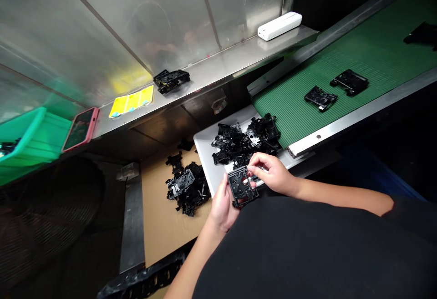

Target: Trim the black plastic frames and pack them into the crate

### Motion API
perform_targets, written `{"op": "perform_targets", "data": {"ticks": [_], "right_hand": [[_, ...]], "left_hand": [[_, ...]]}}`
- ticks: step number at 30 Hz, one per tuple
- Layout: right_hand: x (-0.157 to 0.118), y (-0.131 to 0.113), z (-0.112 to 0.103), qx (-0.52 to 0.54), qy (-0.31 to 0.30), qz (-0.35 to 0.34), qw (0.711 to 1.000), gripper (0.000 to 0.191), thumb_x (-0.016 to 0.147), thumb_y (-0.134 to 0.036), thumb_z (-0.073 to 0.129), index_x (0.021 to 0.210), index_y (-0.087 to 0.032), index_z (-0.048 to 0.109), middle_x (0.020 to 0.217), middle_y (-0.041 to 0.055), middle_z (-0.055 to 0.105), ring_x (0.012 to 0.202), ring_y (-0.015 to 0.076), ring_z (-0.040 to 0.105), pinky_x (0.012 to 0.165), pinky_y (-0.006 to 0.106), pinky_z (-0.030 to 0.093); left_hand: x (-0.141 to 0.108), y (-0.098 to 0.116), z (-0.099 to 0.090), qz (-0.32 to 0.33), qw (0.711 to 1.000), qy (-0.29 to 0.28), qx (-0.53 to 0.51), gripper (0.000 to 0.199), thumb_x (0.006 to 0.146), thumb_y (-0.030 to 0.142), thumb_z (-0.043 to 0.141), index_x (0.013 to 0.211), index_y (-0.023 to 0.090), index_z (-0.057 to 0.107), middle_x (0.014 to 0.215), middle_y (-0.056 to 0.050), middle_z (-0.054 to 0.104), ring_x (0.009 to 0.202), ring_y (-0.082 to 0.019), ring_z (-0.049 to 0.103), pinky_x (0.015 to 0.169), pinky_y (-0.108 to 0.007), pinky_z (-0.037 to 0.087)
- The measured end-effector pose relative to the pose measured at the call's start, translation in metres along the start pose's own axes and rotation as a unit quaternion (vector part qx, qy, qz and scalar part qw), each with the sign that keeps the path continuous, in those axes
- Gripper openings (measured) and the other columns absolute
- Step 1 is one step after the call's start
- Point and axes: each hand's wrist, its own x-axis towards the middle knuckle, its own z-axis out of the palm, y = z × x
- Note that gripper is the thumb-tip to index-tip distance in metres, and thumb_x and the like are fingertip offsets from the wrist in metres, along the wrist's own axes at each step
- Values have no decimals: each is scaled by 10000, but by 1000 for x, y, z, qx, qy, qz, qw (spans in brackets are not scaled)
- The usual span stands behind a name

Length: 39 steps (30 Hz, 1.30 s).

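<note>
A black molded plastic frame (239, 184) with cut-outs is held in front of my body. My left hand (223, 205) grips its left and lower side, the thumb along the edge. At its upper right corner, the fingers of my right hand (271, 174) are pinched together; whether a small piece sits between them I cannot make out. Just beyond my hands, a white tray (205, 153) bears a heap of similar black plastic parts (232, 142). To the left, another pile of black parts (187, 190) lies on a cardboard sheet (155, 226).
A green conveyor belt (293, 112) on the right carries several black parts. The metal shelf (218, 69) holds a white oblong device (280, 26), a black part (170, 80), yellow labels (132, 102) and a phone (81, 128). A green bin (37, 139) stands at far left, above a large fan (51, 212).
</note>
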Motion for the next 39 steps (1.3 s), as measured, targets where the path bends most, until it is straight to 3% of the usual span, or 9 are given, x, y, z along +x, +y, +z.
{"op": "perform_targets", "data": {"ticks": [7,13,18,26,32,36,39], "right_hand": [[2,0,-1,-41,7,-17,999,138,996,-253,643,867,-204,634,834,18,674,770,173,647,734,319,522],[2,-1,-1,-41,3,-16,999,138,997,-252,641,867,-205,634,833,23,689,768,176,656,734,323,525],[2,0,-1,-72,7,-30,997,134,995,-239,637,865,-207,634,842,22,677,781,180,650,742,326,521],[0,2,2,-165,-23,-120,979,166,995,-185,597,835,-232,597,812,31,655,787,199,614,736,349,518],[-1,6,5,-182,-51,-150,970,174,1023,-193,573,864,-244,624,787,37,670,793,218,607,736,376,529],[-1,4,2,-124,10,-200,972,107,1023,-206,606,937,-251,653,825,45,688,809,221,620,773,398,534],[0,2,-3,-99,57,-177,978,85,1010,-208,632,937,-241,658,867,50,674,842,217,633,782,385,532]], "left_hand": [[1,-1,-2,-2,1000,8,5,599,1031,619,439,1355,167,662,1111,-154,800,1051,-348,774,967,-528,615],[4,-2,-8,28,999,23,20,590,1006,595,536,1493,263,544,1189,-115,785,1026,-316,780,957,-512,619],[6,-2,-10,38,999,18,17,553,1019,546,538,1501,275,531,1198,-104,778,1023,-295,778,956,-504,619],[-1,-2,4,46,997,55,31,508,996,517,601,1372,176,632,1170,-149,778,1033,-336,768,983,-502,606],[1,-7,-2,65,990,67,107,564,969,597,607,1351,183,641,1105,-151,785,998,-336,772,928,-479,621],[10,2,-19,140,954,117,239,611,995,675,475,1393,230,603,1176,-134,770,1015,-298,767,929,-454,616],[16,37,-48,212,882,192,374,619,995,659,470,1438,235,547,1307,-149,721,1126,-313,731,1006,-489,579]]}}
